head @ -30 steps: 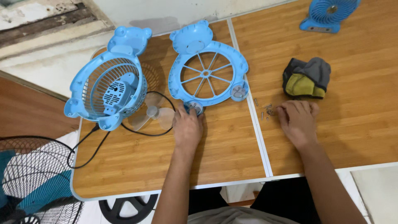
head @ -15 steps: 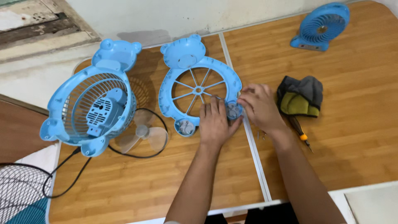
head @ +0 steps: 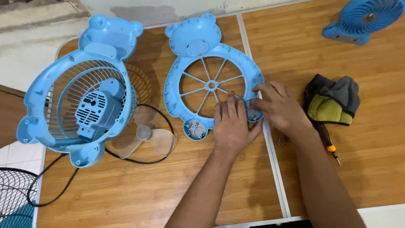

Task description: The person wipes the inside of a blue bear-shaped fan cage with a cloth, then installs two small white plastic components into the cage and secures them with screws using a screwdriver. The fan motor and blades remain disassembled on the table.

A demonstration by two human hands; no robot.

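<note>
A flat blue bear-shaped fan front cover (head: 198, 46) with spokes lies on the wooden table (head: 139, 194). My left hand (head: 231, 124) rests palm down on its lower right rim. My right hand (head: 278, 105) touches the cover's lower right foot, fingers curled over a small grey part there; what it pinches is hidden. To the left stands the blue bear-shaped fan body (head: 80, 105) with its rear grille and motor housing, tilted up. A clear fan blade (head: 145, 137) lies beside it.
A black cord (head: 63, 190) runs off the table's left. A grey and yellow cloth (head: 331, 103) covers a screwdriver (head: 329, 145) at right. A small blue fan (head: 363, 19) stands top right. A black wire grille (head: 14, 194) sits lower left. Small screws (head: 279, 142) lie by the seam.
Both hands have moved up onto the front cover's lower right foot; earlier the right hand was on the table near the cloth. The view has shifted closer.
</note>
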